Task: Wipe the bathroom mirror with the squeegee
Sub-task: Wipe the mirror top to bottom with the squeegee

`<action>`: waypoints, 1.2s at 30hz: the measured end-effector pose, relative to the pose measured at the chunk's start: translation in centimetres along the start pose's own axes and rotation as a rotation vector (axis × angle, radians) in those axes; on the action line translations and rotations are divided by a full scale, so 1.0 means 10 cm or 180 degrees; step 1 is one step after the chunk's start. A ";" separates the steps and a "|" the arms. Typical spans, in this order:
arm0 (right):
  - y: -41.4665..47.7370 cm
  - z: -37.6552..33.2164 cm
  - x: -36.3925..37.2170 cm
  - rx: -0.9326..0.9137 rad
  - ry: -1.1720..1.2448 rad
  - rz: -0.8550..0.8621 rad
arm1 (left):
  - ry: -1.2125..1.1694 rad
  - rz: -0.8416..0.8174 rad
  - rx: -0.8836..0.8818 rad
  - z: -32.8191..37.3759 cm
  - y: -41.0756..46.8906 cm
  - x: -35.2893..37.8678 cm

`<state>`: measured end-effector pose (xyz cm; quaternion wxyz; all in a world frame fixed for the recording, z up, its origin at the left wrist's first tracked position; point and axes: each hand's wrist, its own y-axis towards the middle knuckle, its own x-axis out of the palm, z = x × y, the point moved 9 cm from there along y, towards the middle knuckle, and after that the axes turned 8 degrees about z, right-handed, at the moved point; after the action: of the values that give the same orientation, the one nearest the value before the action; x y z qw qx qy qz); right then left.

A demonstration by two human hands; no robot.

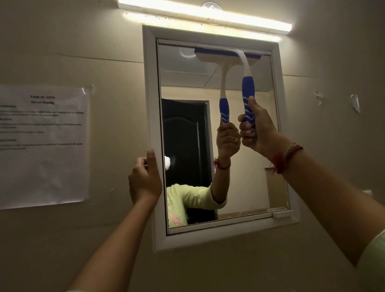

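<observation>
A white-framed bathroom mirror (183, 83) hangs on the beige wall. My right hand (257, 130) is shut on the blue ribbed handle of a blue and white squeegee (248, 90). Its blade lies flat against the glass along the mirror's top edge, right of centre. My left hand (145, 179) grips the mirror frame's left edge at about mid-height, thumb on the front face. The glass reflects the squeegee, my arm and a dark door.
A lit tube light (203, 12) runs above the mirror, with a clear suction hook (211, 7) over it. A printed paper sheet (38, 144) is taped to the wall at the left. Tape scraps (354, 103) stick to the wall at the right.
</observation>
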<state>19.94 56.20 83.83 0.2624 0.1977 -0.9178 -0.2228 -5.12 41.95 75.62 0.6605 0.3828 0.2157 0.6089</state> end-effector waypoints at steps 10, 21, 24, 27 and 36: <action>-0.01 0.13 -0.04 0.0147 0.0155 -0.0269 | 0.0019 -0.0022 -0.0019 0.00 0.01 0.01; -0.20 0.55 -0.18 0.0410 0.0320 -0.0685 | 0.0036 -0.0006 -0.0016 0.00 0.00 0.00; -0.25 0.59 -0.21 0.0418 0.0346 -0.0692 | 0.0076 0.0007 -0.0029 0.01 0.00 -0.01; -0.31 0.67 -0.19 0.0506 0.0409 -0.0855 | 0.0115 -0.0003 -0.0034 0.02 0.00 -0.02; -0.49 1.08 -0.27 0.0746 0.0494 -0.1223 | 0.0190 -0.0003 -0.0088 0.01 0.00 0.00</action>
<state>17.12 56.82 71.98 0.2601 0.4144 -0.8600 -0.1448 -5.04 41.91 75.70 0.6593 0.3551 0.2271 0.6226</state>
